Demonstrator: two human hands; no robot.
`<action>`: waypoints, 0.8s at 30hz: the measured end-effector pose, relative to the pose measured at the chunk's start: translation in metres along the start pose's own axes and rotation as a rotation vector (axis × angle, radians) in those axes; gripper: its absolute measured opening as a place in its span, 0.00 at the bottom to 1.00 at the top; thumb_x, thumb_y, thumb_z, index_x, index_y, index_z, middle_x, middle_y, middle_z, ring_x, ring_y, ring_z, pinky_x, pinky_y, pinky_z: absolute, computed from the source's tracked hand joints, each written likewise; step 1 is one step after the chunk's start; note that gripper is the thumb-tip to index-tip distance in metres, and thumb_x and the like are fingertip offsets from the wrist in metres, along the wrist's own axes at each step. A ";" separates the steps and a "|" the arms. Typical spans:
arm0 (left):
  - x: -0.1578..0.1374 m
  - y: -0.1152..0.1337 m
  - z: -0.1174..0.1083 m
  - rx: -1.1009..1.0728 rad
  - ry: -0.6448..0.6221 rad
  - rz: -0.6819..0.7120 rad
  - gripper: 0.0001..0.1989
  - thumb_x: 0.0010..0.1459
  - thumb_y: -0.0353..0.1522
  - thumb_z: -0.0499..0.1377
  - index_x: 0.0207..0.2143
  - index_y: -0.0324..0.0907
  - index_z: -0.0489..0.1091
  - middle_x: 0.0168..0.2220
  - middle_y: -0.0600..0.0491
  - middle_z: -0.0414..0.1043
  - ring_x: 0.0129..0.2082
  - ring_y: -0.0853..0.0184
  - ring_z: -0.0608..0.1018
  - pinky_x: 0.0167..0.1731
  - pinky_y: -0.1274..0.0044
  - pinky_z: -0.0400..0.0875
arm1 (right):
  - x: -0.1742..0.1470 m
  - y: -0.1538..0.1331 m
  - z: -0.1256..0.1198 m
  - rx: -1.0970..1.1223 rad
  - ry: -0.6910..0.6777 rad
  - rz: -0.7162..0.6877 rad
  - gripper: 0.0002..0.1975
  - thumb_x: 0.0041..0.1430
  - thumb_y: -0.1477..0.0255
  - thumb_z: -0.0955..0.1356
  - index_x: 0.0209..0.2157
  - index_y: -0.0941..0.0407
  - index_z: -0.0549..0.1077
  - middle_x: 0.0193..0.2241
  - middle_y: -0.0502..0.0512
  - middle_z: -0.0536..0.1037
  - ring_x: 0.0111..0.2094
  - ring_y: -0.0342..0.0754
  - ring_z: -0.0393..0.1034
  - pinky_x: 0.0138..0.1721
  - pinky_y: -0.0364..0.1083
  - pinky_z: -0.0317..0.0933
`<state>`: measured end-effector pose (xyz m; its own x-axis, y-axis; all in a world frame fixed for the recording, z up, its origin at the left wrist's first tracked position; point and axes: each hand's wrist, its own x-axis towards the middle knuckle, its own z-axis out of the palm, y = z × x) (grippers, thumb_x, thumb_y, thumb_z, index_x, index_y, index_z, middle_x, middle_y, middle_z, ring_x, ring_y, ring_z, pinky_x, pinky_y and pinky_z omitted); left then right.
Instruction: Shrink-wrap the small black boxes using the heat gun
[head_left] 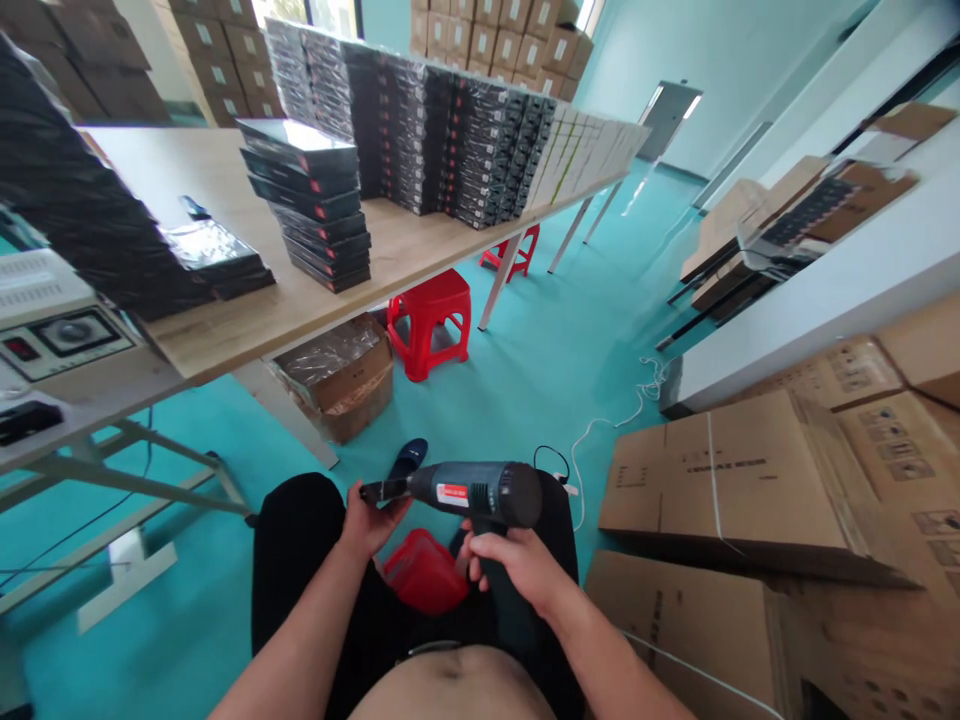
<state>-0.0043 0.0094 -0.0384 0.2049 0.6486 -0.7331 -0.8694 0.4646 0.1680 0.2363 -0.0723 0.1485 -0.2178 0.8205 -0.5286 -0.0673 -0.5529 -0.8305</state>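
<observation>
1. Right hand (514,562): fingers wrapped around the heat gun (480,490), its bulk above them.
2. Left hand (369,525): fingers gripping a dark flat item (385,490), at fingertips, just beside the nozzle (418,483).

Bright daylight enters through the rear windows (334,14), glare marks film-wrapped boxes (214,243), and wide-angle distortion stretches the edges.

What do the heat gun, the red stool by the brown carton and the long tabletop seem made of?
Heat gun: probably hard plastic, dark, fairly matte; its casing with vent slots looks moulded.
Red stool: likely plastic, slightly shiny; the even colour and cut-out sides suggest it.
Long tabletop: wood or wood-look laminate, smooth; its pale, woody surface leaves both open.
</observation>
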 end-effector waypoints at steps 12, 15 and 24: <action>0.000 0.002 0.002 -0.055 0.036 -0.003 0.22 0.56 0.46 0.51 0.40 0.36 0.63 0.40 0.36 0.68 0.40 0.49 0.76 0.33 0.61 0.76 | 0.009 -0.003 0.008 0.025 0.064 0.008 0.15 0.49 0.68 0.69 0.38 0.63 0.73 0.25 0.56 0.75 0.23 0.45 0.69 0.24 0.43 0.63; 0.001 0.004 -0.002 -0.094 -0.002 -0.016 0.26 0.56 0.47 0.52 0.44 0.33 0.61 0.47 0.30 0.63 0.46 0.44 0.73 0.35 0.60 0.76 | 0.008 -0.005 -0.011 0.057 0.110 0.050 0.17 0.48 0.68 0.69 0.39 0.64 0.71 0.27 0.57 0.75 0.23 0.44 0.68 0.22 0.42 0.63; 0.003 0.002 0.000 -0.072 -0.051 -0.033 0.24 0.54 0.44 0.55 0.45 0.33 0.62 0.44 0.32 0.67 0.43 0.46 0.75 0.37 0.59 0.75 | 0.001 0.006 -0.027 0.179 0.052 0.070 0.19 0.46 0.68 0.69 0.40 0.63 0.70 0.29 0.58 0.75 0.24 0.47 0.69 0.22 0.43 0.63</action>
<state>-0.0052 0.0123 -0.0405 0.2546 0.6646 -0.7025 -0.8915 0.4428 0.0958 0.2623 -0.0707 0.1385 -0.1781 0.7829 -0.5961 -0.2266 -0.6221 -0.7494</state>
